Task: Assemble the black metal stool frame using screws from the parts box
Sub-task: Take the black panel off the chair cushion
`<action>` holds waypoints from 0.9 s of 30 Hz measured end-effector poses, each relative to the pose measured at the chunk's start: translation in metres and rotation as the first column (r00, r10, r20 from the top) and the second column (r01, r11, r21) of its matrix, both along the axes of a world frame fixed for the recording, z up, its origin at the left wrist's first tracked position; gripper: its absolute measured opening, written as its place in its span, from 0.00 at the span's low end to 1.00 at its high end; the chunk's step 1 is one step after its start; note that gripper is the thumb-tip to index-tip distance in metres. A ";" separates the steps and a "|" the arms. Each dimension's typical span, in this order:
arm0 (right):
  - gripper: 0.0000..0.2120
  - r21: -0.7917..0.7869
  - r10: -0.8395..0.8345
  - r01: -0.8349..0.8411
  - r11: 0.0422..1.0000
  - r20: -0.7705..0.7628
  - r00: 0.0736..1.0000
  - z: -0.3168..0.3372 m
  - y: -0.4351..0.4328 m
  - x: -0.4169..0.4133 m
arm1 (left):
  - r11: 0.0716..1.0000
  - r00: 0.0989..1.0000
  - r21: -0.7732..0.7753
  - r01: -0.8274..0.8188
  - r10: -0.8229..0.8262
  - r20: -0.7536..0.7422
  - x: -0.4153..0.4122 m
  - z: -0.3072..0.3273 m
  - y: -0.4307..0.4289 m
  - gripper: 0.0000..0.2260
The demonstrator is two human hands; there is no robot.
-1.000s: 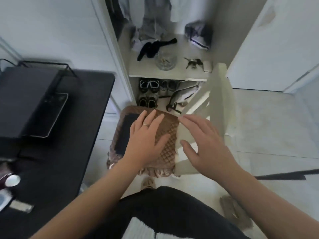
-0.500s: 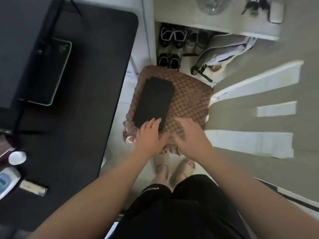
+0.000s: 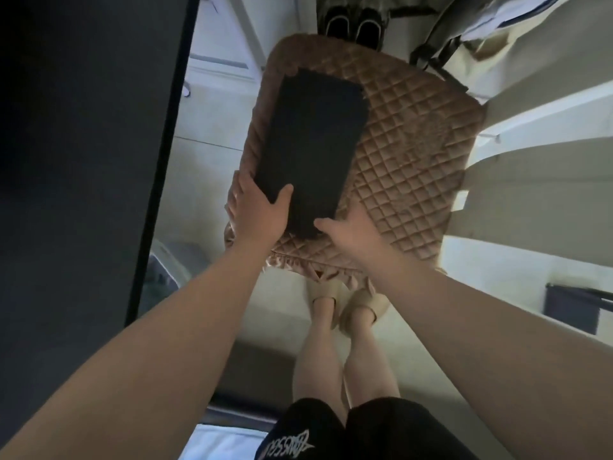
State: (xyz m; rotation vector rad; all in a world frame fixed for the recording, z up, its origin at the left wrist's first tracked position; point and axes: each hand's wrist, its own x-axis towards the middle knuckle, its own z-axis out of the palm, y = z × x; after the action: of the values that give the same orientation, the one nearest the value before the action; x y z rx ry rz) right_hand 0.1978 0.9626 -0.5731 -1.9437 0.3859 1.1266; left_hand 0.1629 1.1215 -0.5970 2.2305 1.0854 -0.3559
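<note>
Flat black rectangular box [image 3: 311, 141] lies lengthwise on a brown quilted cushion [image 3: 408, 161], left of centre, far end toward the shelf. Likely the parts box or the stool package. No label readable, so can't confirm. No black stool frame I can identify in view.

Hands: both on the near end of the box. Left hand [image 3: 257, 210] grips the near-left corner, thumb on top, fingers curled round the side edge. Right hand [image 3: 351, 234] pinches the near-right corner, thumb on top. Its fingers go under the box and are hidden, so can't tell how deep they reach.

Read: start of a lift or pull toward the body. Assembly itself not begun.

Risks:
- Grip is at one end only. If the box is heavy with metal parts, the far end sags and it pivots out of the thumbs.
- Cushion is soft and frilled. Dragging instead of lifting may pull it off the white slatted chair [image 3: 530, 180].
- Person's feet in beige slippers [image 3: 361, 303] sit right under the near edge, so a drop lands there.
- Black tabletop [image 3: 83, 161] is close on the left. A swing that way clips its edge.
- If the lid is loose, tilting spills the screws.
</note>
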 end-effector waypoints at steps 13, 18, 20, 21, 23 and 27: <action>0.24 0.154 -0.189 0.222 0.963 -0.200 0.961 -0.006 -0.025 -0.008 | 0.943 0.988 -0.326 -0.069 0.020 -0.152 -0.012 0.009 0.006 0.29; 0.28 0.122 -0.289 0.313 0.942 -0.182 0.940 0.023 -0.052 -0.025 | 0.842 0.975 -0.501 -0.200 0.124 -0.182 -0.036 0.028 -0.004 0.26; 0.26 0.111 -0.314 0.338 0.935 -0.190 0.930 0.040 -0.060 -0.036 | 0.778 0.957 -0.565 -0.276 0.169 -0.235 -0.047 0.043 -0.014 0.24; 0.21 0.102 -0.307 0.328 0.939 -0.184 0.934 0.049 -0.064 -0.041 | 0.732 0.945 -0.603 -0.317 0.191 -0.265 -0.052 0.052 -0.019 0.24; 0.12 0.090 -0.315 0.333 0.939 -0.173 0.933 0.068 -0.073 -0.050 | 0.645 0.924 -0.664 -0.378 0.224 -0.309 -0.062 0.069 -0.028 0.22; 0.04 0.112 -0.357 0.388 0.915 -0.226 0.907 0.109 -0.090 -0.065 | 0.545 0.910 -0.728 -0.415 0.228 -0.348 -0.081 0.107 -0.041 0.23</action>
State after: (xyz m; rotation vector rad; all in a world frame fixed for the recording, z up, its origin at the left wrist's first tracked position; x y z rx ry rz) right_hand 0.1328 0.8723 -0.4642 -1.5399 0.7262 1.0641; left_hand 0.0823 1.0800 -0.4905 1.1703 1.1209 -0.7597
